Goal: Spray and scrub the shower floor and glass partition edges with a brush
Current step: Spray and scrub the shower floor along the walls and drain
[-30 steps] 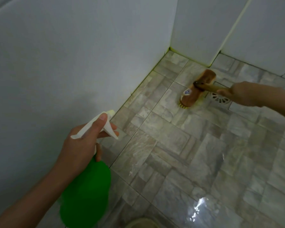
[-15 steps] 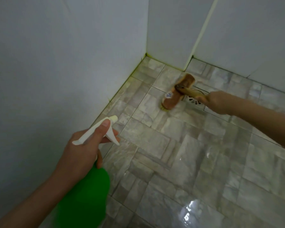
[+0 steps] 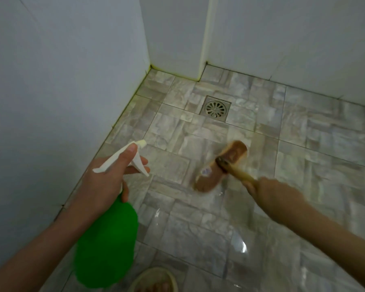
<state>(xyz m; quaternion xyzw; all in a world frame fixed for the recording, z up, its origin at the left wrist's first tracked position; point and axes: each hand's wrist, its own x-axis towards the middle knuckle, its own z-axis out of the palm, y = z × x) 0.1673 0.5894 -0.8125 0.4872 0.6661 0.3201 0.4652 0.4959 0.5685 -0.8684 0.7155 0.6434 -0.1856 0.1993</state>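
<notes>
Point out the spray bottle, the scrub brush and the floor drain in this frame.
spray bottle (image 3: 105, 239): head view, on its green body.
scrub brush (image 3: 217, 168): head view, on the wooden back of its head.
floor drain (image 3: 215, 108): head view, on the centre of the metal grate.

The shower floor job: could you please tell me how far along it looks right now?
Done: the grey stone-pattern floor tiles nearest the camera shine wet. In hand: the right hand pushes the brown wooden long-handled brush across tiles below the square metal drain, while the left hand holds the green spray bottle with white trigger. Left: the yellowish wall-floor seam; no glass partition edge is identifiable.
</notes>
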